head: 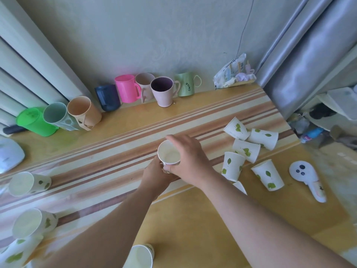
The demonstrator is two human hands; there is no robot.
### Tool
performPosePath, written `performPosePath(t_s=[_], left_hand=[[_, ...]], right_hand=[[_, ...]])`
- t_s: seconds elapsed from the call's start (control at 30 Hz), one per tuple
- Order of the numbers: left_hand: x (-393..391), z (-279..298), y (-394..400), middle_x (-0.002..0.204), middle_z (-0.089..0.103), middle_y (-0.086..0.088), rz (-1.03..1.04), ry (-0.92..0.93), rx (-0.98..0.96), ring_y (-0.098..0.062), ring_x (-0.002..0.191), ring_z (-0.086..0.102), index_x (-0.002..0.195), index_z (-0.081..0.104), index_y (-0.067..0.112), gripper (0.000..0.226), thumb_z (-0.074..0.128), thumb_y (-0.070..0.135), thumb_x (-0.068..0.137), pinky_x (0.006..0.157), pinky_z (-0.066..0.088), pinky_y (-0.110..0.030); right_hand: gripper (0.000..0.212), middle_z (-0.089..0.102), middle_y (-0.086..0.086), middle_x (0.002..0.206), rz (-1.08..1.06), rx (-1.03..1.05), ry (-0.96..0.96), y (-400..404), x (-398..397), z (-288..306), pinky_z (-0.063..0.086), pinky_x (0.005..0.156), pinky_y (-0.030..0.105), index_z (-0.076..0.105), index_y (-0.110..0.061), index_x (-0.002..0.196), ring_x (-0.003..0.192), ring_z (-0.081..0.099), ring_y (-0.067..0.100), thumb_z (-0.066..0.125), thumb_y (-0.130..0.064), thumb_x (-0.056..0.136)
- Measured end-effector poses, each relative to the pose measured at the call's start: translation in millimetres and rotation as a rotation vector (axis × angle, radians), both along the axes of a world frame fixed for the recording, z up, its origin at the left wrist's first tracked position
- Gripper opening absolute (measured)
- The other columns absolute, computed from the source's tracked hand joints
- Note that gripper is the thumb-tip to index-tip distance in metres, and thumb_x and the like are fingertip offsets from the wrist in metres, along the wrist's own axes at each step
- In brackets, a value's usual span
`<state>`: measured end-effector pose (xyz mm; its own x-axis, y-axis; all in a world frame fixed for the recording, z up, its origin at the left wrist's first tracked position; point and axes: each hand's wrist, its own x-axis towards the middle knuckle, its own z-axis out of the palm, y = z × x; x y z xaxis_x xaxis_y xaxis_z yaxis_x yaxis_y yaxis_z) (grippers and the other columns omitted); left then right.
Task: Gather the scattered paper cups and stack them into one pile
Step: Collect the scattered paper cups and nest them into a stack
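Paper cups: white, green leaf print, plain cream inside, rolled rim. All look empty where the mouth shows.

Left edge: three cups lying on their sides on the striped table [116, 132], one at mid-left [29, 183], one lower [33, 222], one at the bottom corner [17, 252], partly cut off. Bottom centre: another cup [140, 257], mouth toward camera, partly out of frame.

Centre: held cup [169, 154], mouth up and tilted toward camera, over the brown stripes. Left hand [156, 176] wraps its lower body from below; right hand [187, 159] clasps the rim and side from the right. Both hands closed on this cup. Can't tell if it's one cup or several nested.

Right: cluster of five cups [249, 149], tipped or upside down, touching each other. A sixth cup [268, 175] stands bottom-up just beside them. Sliver of another white cup [239, 187] shows behind the right forearm.

Back row along the wall: plastic mugs [127, 91] in green, grey-green, tan, navy, pink, beige, light green. Open ones look empty.

Far right: white ghost-face fan [307, 178] flat on the table.
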<state>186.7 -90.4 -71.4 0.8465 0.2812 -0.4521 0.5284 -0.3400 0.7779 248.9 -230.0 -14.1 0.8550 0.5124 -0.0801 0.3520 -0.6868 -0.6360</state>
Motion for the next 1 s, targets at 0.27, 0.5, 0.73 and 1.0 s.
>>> performPosePath(t_s=[0.27, 0.5, 0.73, 1.0], left_hand=[[8.5, 0.8, 0.2, 0.119, 0.076, 0.016, 0.065, -0.035, -0.027, -0.005, 0.108, 0.072, 0.139, 0.062, 0.043, 0.078, 0.094, 0.016, 0.073, 0.068, 0.060, -0.013], [27.7, -0.4, -8.1, 0.123, 0.073, 0.016, 0.126, -0.035, -0.066, -0.011, 0.114, 0.070, 0.137, 0.062, 0.044, 0.075, 0.099, 0.027, 0.074, 0.055, 0.055, -0.013], [37.8, -4.8, -28.3, 0.121, 0.073, 0.019, 0.074, -0.044, -0.102, -0.007, 0.114, 0.069, 0.137, 0.061, 0.047, 0.077, 0.098, 0.023, 0.074, 0.087, 0.062, -0.033], [42.6, -6.9, -31.0, 0.119, 0.073, 0.021, 0.047, -0.054, -0.086, -0.007, 0.113, 0.070, 0.135, 0.061, 0.049, 0.076, 0.098, 0.026, 0.073, 0.095, 0.063, -0.040]], right_hand=[[0.122, 0.046, -0.006, 0.152, -0.006, -0.018, 0.128, -13.0, 11.1, -16.7, 0.036, 0.117, 0.047, 0.023, -0.037, 0.166, 0.139, 0.041, 0.028, 0.092, -0.060, 0.069], [0.074, 0.053, 0.011, 0.129, -0.593, -0.234, 0.079, -119.1, 34.2, -13.9, 0.053, 0.093, 0.051, 0.052, -0.028, 0.147, 0.126, 0.052, 0.040, 0.071, -0.065, 0.085], [0.080, 0.048, 0.015, 0.132, -0.562, -0.431, 0.291, -125.2, 28.7, -36.1, 0.053, 0.076, 0.043, 0.029, -0.033, 0.155, 0.107, 0.059, 0.037, 0.060, -0.070, 0.091], [0.092, 0.059, 0.001, 0.128, -0.564, -0.028, 0.255, -106.8, 27.3, -11.7, 0.059, 0.090, 0.049, 0.015, -0.045, 0.161, 0.115, 0.062, 0.028, 0.069, -0.050, 0.086]])
